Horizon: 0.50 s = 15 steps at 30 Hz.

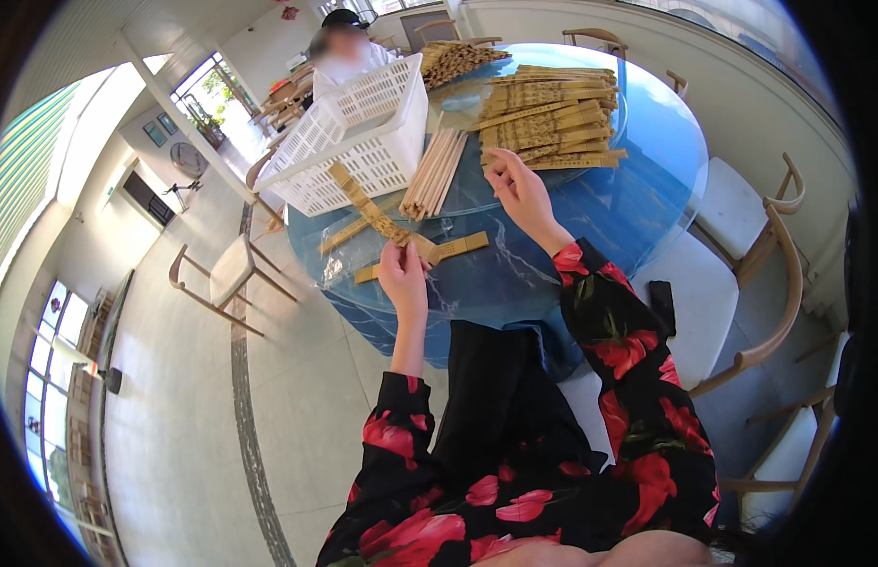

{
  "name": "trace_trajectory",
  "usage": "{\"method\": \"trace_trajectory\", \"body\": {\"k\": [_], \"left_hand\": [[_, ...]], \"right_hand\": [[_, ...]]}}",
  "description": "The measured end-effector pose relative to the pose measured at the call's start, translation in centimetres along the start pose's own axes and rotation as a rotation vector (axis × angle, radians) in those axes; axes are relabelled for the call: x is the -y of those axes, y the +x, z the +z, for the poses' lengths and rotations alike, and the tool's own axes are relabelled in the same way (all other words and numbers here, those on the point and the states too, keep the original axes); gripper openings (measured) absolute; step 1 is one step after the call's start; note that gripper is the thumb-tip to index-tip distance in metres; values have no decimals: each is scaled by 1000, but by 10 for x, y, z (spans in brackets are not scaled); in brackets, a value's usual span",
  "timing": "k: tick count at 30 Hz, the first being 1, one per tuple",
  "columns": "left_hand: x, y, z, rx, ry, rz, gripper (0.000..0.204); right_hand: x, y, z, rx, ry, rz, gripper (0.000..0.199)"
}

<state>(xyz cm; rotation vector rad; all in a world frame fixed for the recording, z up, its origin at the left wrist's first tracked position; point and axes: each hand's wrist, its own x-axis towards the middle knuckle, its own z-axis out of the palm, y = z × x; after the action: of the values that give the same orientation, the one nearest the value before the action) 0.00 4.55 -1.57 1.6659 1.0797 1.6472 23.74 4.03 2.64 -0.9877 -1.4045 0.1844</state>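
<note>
My left hand [401,276], at the near left part of the round table, pinches a long yellow paper sleeve with dark print [373,210], which slants up toward the basket. Under and beside it lie other yellow strips [472,245], flat on the table. My right hand [522,192] hovers just in front of a big pile of similar yellow sleeves [552,109]. Its fingers are curled together, and whatever is in them, if anything, is hidden. Between the hands and the basket lies a bundle of slim pale wooden sticks, like chopsticks [434,175].
A white slotted plastic basket [363,156] stands on the blue marble-patterned table [515,283]. Behind it lies a heap of brownish strips [453,61], and a person [344,52] sits opposite. Wooden chairs [233,274] surround the table; a dark phone-like object [661,307] rests on a right-hand seat.
</note>
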Motion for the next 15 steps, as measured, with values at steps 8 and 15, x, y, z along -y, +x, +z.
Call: {"method": "trace_trajectory", "body": {"k": [8,15], "left_hand": [[3,4,3,116,-419,-261,11],[-4,-5,-2,57,-496,-315,14]], "right_hand": [[-1,-11,11,726,251,310,24],[0,-25,16,851,195,283,19]]}}
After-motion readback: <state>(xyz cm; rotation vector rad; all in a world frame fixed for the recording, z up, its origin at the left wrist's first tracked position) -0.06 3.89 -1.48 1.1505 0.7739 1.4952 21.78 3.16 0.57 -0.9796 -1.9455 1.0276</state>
